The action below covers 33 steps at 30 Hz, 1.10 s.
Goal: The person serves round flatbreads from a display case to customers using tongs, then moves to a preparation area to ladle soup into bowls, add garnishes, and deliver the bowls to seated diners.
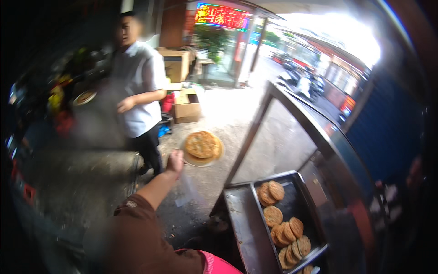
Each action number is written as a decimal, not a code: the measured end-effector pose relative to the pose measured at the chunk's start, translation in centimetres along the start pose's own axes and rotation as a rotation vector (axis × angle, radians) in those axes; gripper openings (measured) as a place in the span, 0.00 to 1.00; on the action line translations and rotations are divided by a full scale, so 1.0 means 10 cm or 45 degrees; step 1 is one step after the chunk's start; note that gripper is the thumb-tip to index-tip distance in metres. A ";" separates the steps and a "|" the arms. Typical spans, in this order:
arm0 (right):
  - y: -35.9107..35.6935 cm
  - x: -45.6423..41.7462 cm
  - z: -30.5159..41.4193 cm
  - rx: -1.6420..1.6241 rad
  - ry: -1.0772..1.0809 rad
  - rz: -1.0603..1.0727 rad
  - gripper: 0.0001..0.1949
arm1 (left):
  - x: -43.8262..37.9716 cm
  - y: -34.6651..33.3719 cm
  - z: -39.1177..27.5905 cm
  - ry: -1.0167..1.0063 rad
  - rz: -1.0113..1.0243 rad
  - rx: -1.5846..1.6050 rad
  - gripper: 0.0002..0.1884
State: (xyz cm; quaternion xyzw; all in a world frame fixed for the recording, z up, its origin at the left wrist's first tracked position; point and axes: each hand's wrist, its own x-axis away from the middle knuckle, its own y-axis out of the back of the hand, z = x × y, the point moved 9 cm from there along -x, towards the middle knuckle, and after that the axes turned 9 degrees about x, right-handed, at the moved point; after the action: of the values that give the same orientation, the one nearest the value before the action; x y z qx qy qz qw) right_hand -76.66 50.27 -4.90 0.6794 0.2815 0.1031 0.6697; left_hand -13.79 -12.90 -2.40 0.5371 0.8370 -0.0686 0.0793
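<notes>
My left hand [176, 161] reaches out ahead, gripping the near-left rim of a pale plate [221, 156]. Stacked on that plate are round browned flatbreads [202, 144]. A translucent plastic bag [186, 195] hangs just below this hand. My right hand is out of view. To the right of my arm, a dark metal tray [291, 191] in a stall cabinet holds several small round browned pastries [273, 215], some leaning in overlapping rows.
A person in a white shirt [140, 89] stands ahead left. The cabinet's metal-framed glass panel [280, 133] rises at right. Cardboard boxes [187, 108] sit on the floor beyond. Another plate with food [85, 98] shows at far left. Parked scooters [303, 82] line the street.
</notes>
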 end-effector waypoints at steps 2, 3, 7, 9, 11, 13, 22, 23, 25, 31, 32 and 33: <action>0.12 -0.10 0.10 -0.231 -0.102 0.068 0.29 | -0.19 0.11 0.09 0.021 0.047 -0.120 0.13; 0.24 -0.13 0.29 -0.156 -0.080 0.137 0.27 | -0.18 0.12 -0.10 -0.010 0.057 -0.001 0.13; 0.15 -0.06 0.21 -0.294 0.050 -0.197 0.24 | -0.27 -0.18 -0.36 0.153 0.376 0.412 0.15; 0.30 -0.01 0.30 -0.467 -0.089 -0.092 0.23 | -0.19 -0.32 -0.73 0.268 0.464 0.552 0.14; 0.42 0.06 0.27 -0.467 -0.051 -0.130 0.23 | -0.02 -0.59 -1.08 0.279 0.601 0.633 0.14; 0.41 0.10 0.27 -0.507 0.002 -0.135 0.23 | -0.02 -0.68 -1.40 0.253 0.595 0.639 0.14; 0.20 0.29 0.46 -0.758 0.109 0.048 0.22 | 0.07 -0.60 -1.84 0.289 0.682 0.688 0.13; 0.23 0.32 0.52 -0.752 0.151 0.049 0.21 | 0.00 -0.52 -1.76 0.327 0.637 0.662 0.15; 0.36 0.39 0.53 -0.716 0.219 0.031 0.21 | 0.08 -0.42 -1.73 0.337 0.563 0.693 0.16; 0.38 0.34 0.66 -0.638 0.381 -0.090 0.19 | 0.08 -0.09 -1.53 0.284 0.461 0.703 0.14; 0.42 0.31 0.72 -0.617 0.370 -0.005 0.19 | 0.06 0.00 -1.49 0.293 0.411 0.674 0.14; 0.52 0.28 0.79 -0.587 0.346 0.061 0.19 | 0.03 0.02 -1.45 0.286 0.393 0.669 0.14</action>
State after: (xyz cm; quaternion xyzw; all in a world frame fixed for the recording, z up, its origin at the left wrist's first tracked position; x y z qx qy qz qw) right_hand -69.02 45.28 -1.16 0.4952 0.3217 0.2708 0.7602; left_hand -14.53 -9.66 11.74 0.6638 0.7029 -0.2100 -0.1454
